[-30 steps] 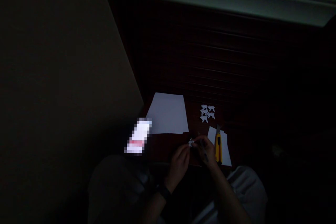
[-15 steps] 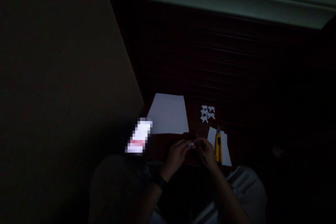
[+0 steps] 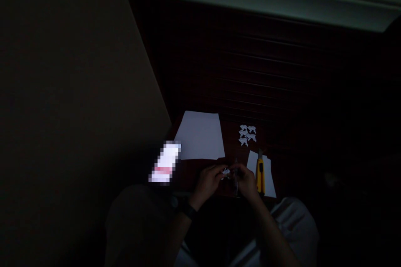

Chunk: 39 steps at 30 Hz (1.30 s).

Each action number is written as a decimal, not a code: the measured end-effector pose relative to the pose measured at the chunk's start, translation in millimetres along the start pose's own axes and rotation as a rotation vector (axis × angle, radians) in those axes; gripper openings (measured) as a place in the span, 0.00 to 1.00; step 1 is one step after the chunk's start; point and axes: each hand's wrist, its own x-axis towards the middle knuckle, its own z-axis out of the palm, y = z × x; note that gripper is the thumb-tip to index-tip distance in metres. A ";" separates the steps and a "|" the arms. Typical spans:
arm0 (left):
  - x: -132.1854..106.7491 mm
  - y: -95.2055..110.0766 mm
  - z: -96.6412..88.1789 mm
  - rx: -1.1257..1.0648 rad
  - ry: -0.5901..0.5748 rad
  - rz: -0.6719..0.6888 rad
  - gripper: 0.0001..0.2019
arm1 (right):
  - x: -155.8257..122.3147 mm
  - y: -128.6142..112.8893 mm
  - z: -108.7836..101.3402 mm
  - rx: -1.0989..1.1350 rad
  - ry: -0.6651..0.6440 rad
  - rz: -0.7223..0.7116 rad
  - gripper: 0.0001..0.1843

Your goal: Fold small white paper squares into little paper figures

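Note:
Between my hands is a small folded white paper piece [image 3: 226, 171], its exact form too dark to make out. The fingers of my left hand [image 3: 209, 181] are closed on its left side. My right hand [image 3: 246, 179] is closed round a thin, slender tool [image 3: 236, 183], which points down towards me; its kind cannot be told in this light. The right fingertips are close to the paper, but contact is unclear. Just right of that hand, a yellow utility knife [image 3: 260, 175] with its blade out rests on small white paper sheets [image 3: 270, 179].
Several small folded paper figures [image 3: 243, 133] sit in a cluster at the back right of the dark table [image 3: 191, 175]. A stack of white paper [image 3: 202, 135] lies at the back left. A lit, blurred-out phone [image 3: 165, 162] is at the left edge. A wall [image 3: 94, 71] stands left.
The slender tool has swung from a slant to nearly upright in my right hand. More of the folded paper shows between my fingers. My left hand has shifted slightly left.

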 end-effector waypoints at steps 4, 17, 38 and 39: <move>2.9 -0.3 -1.6 0.033 -0.024 -0.024 0.11 | 0.5 3.0 -0.7 -0.034 0.011 0.000 0.07; 16.8 -11.1 -3.2 0.194 -0.012 -0.029 0.04 | 5.9 11.0 -2.1 -0.081 0.035 0.034 0.06; 2.6 -5.0 5.6 0.233 0.032 -0.029 0.08 | 4.2 0.5 -5.1 -0.127 -0.047 0.015 0.11; 2.7 -5.2 4.9 0.231 0.032 -0.032 0.08 | 4.5 -0.3 -5.7 -0.152 -0.060 0.010 0.11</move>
